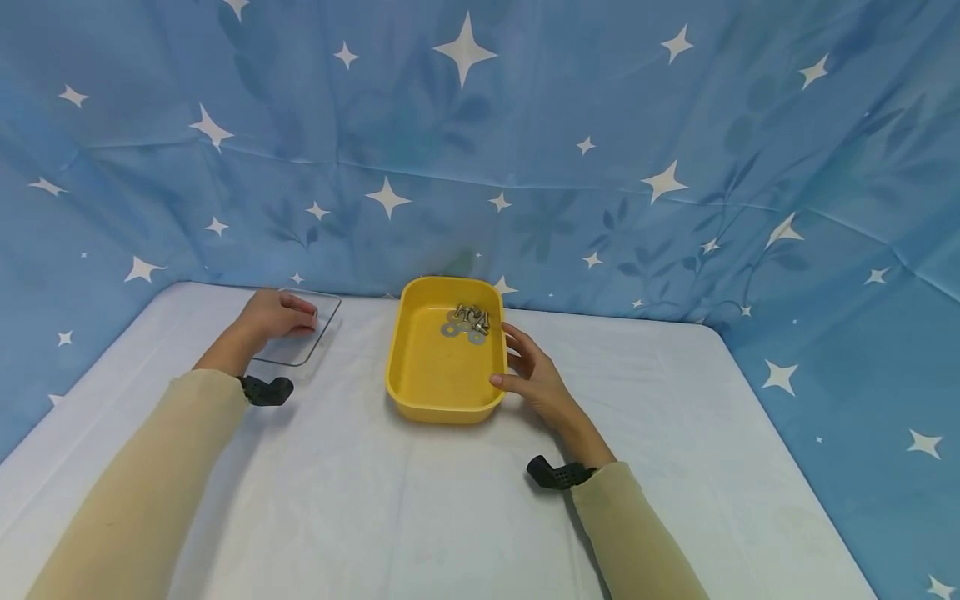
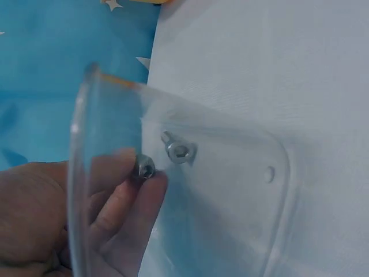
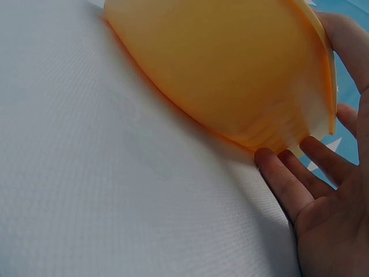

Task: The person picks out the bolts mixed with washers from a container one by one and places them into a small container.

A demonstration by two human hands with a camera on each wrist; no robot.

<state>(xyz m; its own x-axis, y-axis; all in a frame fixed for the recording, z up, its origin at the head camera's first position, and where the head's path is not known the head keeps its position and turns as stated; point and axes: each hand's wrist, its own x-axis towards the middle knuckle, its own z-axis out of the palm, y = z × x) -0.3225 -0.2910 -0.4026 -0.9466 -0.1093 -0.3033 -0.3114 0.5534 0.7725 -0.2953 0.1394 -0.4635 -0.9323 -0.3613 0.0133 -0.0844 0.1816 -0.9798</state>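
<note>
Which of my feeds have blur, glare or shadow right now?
Head: evenly lit, soft shadow beside the left sleeve; left wrist: near rim of the clear box blurred, bolt in the left hand soft; right wrist: pale sheen on the yellow tray near the right hand, shadow along its base.

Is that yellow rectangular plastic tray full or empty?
Neither: the yellow tray holds only silver metal bolts and flat grey washers near its far right corner; its near floor is bare.

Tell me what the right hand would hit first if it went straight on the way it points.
The yellow tray. The right hand points at its side, and the fingertips seem to be against the wall, though exact contact is hard to judge.
</note>
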